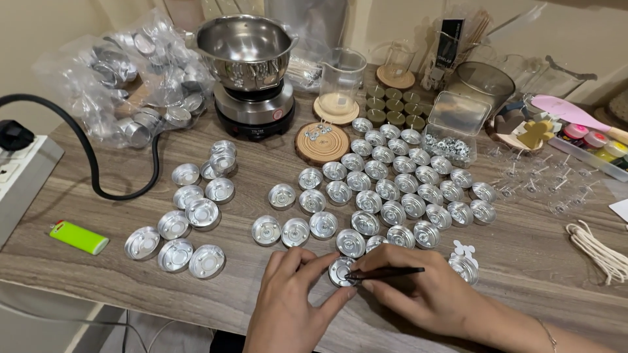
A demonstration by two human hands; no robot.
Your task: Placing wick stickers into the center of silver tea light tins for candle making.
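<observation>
My left hand (288, 294) pinches a small round aluminium tealight cup (341, 270) at the table's front edge, holding it by its rim. My right hand (418, 287) grips a thin dark tool (386, 272) like a pen, its tip pointing into that cup. Just beyond the hands lie several empty aluminium cups (386, 189) packed in rows. A second loose group of empty cups (190, 222) sits to the left.
A steel pot on a small black hotplate (252, 78) stands at the back, with bags of cups (144, 72) on its left. A glass beaker (340, 82), wooden coaster (322, 140), green lighter (78, 236), black cable (91, 163) and white cord (598, 252) lie around.
</observation>
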